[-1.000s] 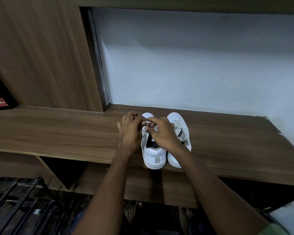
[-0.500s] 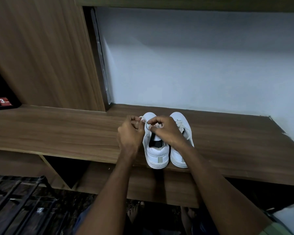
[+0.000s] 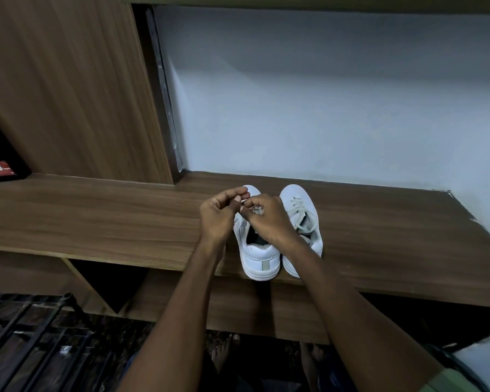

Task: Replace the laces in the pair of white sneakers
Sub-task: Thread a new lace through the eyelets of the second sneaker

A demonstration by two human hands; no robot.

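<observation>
Two white sneakers stand side by side on a wooden shelf [image 3: 96, 222], heels toward me. The left sneaker [image 3: 259, 256] has its lacing area hidden under my hands. My left hand [image 3: 219, 216] pinches the white lace [image 3: 245, 203] at the shoe's left side, thumb and forefinger closed. Over the tongue, my right hand [image 3: 269, 219] is curled around the same lace. The right sneaker [image 3: 301, 210] is laced in white and nothing touches it.
A pale wall rises behind the shelf and a tall wooden panel [image 3: 68, 94] stands at the left. A dark metal rack [image 3: 26, 335] sits low at the left. My bare feet show on the dark floor below the shelf edge.
My hands have stayed over the left sneaker's lacing. The left hand's fingers lifted slightly and opened up from the right hand, drawing the lace. The camera shifted a little.
</observation>
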